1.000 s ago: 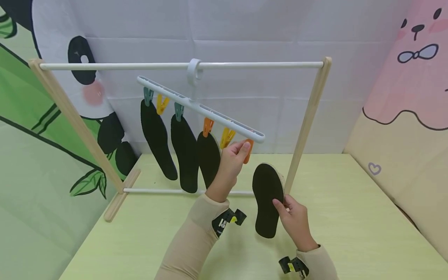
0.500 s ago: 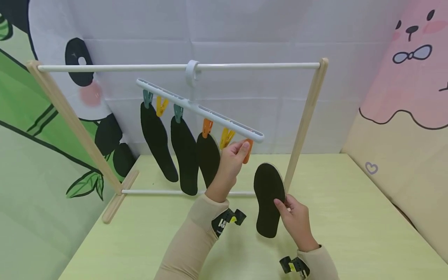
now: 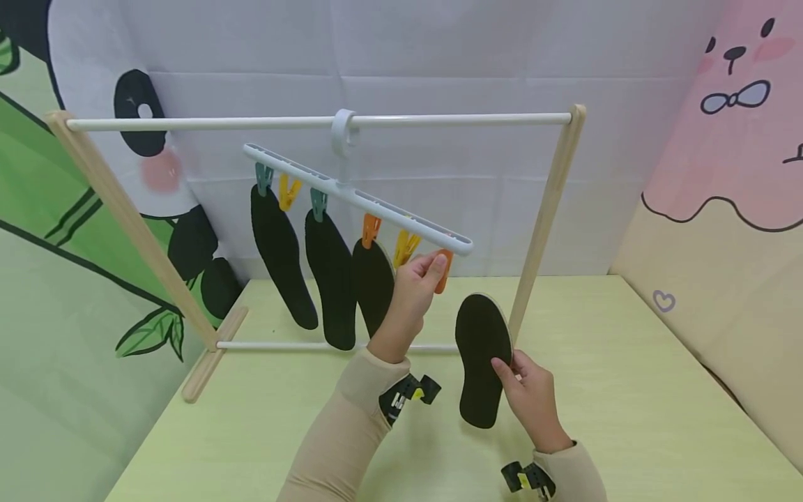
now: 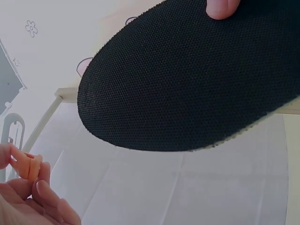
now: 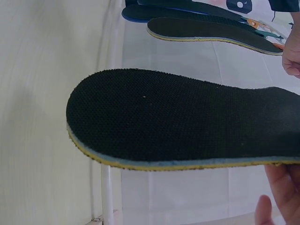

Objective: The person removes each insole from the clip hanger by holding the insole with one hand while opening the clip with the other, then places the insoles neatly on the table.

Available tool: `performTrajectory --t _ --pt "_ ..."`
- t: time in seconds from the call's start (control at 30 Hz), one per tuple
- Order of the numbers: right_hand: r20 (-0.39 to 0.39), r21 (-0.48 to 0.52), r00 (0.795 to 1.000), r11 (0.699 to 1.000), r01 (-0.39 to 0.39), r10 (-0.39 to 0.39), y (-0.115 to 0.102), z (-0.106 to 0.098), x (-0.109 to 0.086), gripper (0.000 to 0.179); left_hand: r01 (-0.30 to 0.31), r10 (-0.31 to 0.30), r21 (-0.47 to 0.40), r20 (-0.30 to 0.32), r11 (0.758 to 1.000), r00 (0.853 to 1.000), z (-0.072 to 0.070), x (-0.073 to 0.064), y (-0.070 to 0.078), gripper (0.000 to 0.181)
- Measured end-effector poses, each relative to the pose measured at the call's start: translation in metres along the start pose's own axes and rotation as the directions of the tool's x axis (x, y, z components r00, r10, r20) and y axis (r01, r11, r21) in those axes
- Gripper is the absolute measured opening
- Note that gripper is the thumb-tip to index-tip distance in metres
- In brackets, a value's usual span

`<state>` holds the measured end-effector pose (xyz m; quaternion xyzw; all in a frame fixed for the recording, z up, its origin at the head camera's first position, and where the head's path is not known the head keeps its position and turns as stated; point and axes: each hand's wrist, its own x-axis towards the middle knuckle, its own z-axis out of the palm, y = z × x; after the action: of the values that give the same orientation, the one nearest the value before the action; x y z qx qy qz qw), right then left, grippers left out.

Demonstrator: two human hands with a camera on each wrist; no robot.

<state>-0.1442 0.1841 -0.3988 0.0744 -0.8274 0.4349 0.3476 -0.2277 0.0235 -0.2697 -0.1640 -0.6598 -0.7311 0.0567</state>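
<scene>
My left hand (image 3: 410,296) pinches the orange clothespin (image 3: 444,272) at the low right end of a white clip hanger (image 3: 401,213). In the left wrist view, that orange clothespin (image 4: 29,166) sits between thumb and fingers. My right hand (image 3: 530,394) grips a black insole (image 3: 482,359) by its side edge, thumb on the dark face. The insole stands upright, toe end up, below and to the right of the clothespin. Its thin yellow and grey edge shows along the insole (image 5: 183,122) in the right wrist view.
Three black insoles hang from clothespins, among them the leftmost insole (image 3: 282,254); my left forearm partly hides the third. Two yellow clothespins, such as the one by my left hand (image 3: 406,247), bear nothing. The tilted hanger hooks over the white rod (image 3: 464,120) of a wooden-legged rack above the table (image 3: 627,390).
Both hands keep their holds and hardly move. The whole head view shifts slightly, with the rack sliding a little left and down.
</scene>
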Motion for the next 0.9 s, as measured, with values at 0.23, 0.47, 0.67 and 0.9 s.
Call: performTrajectory --t 0.23,0.47,0.67,0.9 --pt "0.003 -0.001 1.0 1.0 0.007 -0.007 0.002 0.003 0.0 0.006 -0.003 0.003 -0.01 0.002 1.0 1.0 -0.004 0.001 -0.003 0.028" --pt "0.021 -0.002 1.0 1.0 -0.006 0.006 0.003 0.007 -0.001 0.005 -0.015 0.015 0.015 0.007 1.0 1.0 -0.007 0.0 -0.005 0.027" --pt "0.027 -0.006 0.999 1.0 -0.023 0.024 0.002 0.008 -0.003 0.012 -0.012 0.012 0.029 0.011 0.999 1.0 -0.009 -0.002 -0.007 0.028" --pt "0.023 -0.015 1.0 1.0 0.0 0.001 0.004 0.009 0.001 0.009 -0.016 0.016 0.0 0.022 1.0 1.0 -0.012 0.002 -0.007 0.028"
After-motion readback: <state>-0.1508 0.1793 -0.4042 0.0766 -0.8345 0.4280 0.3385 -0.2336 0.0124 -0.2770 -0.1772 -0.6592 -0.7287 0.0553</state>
